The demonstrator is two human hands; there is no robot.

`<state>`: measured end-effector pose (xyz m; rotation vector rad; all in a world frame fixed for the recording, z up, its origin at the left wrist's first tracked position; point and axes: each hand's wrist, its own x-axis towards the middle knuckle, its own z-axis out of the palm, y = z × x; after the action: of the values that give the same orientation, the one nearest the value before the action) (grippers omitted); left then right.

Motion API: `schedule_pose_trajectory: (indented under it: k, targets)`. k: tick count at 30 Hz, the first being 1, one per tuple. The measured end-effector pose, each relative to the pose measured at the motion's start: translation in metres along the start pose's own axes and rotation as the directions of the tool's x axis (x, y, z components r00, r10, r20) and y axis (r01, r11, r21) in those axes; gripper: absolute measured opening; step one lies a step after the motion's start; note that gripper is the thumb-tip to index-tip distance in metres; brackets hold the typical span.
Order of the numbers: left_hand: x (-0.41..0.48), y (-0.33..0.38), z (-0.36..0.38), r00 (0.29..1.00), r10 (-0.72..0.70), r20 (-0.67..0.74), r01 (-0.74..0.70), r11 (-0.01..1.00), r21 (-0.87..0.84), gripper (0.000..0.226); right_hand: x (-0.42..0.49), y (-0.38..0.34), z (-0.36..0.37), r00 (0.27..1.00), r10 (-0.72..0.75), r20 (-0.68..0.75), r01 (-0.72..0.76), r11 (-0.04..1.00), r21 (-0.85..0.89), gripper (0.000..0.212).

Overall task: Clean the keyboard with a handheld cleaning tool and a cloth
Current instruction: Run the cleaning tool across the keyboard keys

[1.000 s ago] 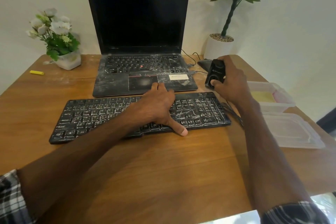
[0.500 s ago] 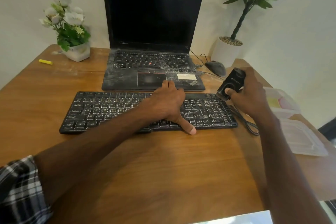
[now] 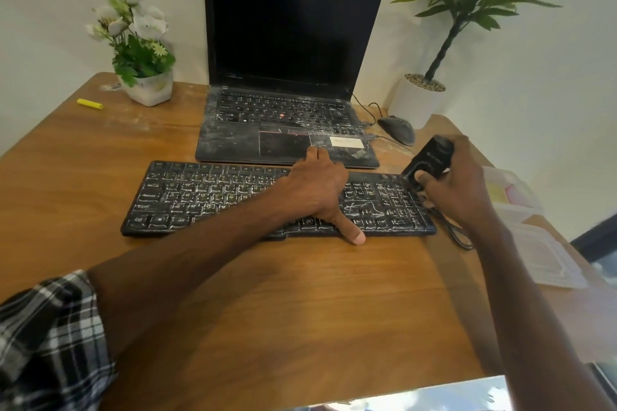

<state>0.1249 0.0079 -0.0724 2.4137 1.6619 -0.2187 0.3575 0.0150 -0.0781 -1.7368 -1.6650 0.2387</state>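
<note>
Fingers right: right hand (image 3: pixel 457 187) wrapped round the handheld cleaning tool (image 3: pixel 429 160), thumb on its front face; the tool's lower end is at the keyboard's upper right corner, contact can't be confirmed.
Fingers left: left hand (image 3: pixel 317 190) laid flat across the keys, fingertips (image 3: pixel 314 155) at the far edge, thumb over the near edge. Pressing down, not gripping.
Keyboard: keyboard (image 3: pixel 207 197) mid frame on the table (image 3: pixel 300 310), just in front of the laptop (image 3: pixel 287 130). White dust between the keys.
Cloth: not identified. A yellowish item sits in the clear container (image 3: pixel 510 190) at the right edge; can't tell what it is.
Risk 1: cable (image 3: pixel 457 233) lies under the right hand, so a sweep could snag it and drag the board.
Risk 2: dust pushed toward the top of the frame would land on the laptop, which is already dusty.
Risk 3: the left hand covers the centre keys, so that patch gets missed unless it shifts.
Risk 4: a hard pass could lift a keycap.
Text: "ThinkPad" on the laptop palm rest; "Ctrl", "Alt", "Shift" on the lower left keys. White sticker and tool logo unreadable.
</note>
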Motion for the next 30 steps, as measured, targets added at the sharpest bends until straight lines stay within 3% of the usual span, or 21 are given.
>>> schedule_pose_trajectory:
  k: [3,8,11,18,21,26,30]
  targets:
    - [-0.001,0.0,-0.001,1.0,0.001,0.0,-0.001,1.0,0.003,0.119,-0.006,-0.006,0.014,0.998,-0.057,0.03,0.058,0.997,-0.049,0.061]
    - [-0.004,0.001,-0.002,1.0,0.007,-0.004,-0.007,1.0,0.001,0.119,0.001,-0.006,0.002,0.995,-0.065,0.071,0.061,0.996,0.069,0.061]
    - [-0.003,0.0,-0.002,1.0,0.011,-0.003,-0.011,1.0,-0.004,0.116,0.001,-0.001,-0.003,0.989,-0.117,0.088,0.116,0.993,0.02,0.061]
    - [-0.003,0.0,-0.001,1.0,0.007,0.003,-0.007,1.0,-0.014,0.117,-0.011,-0.006,0.014,0.957,-0.241,0.159,0.22,0.966,0.138,0.06]
    - [-0.003,0.0,-0.001,1.0,0.001,0.006,-0.001,1.0,-0.012,0.119,-0.006,-0.006,0.006,0.949,-0.246,0.197,0.196,0.95,0.242,0.059]
    - [-0.001,-0.001,0.0,1.0,0.001,0.005,-0.001,1.0,0.0,0.121,0.01,0.009,-0.01,0.947,-0.269,0.176,0.261,0.963,0.063,0.059]
    - [0.0,-0.002,0.0,1.0,0.001,0.004,-0.001,1.0,0.007,0.122,-0.001,0.008,0.0,0.943,-0.27,0.193,0.252,0.961,0.113,0.06]
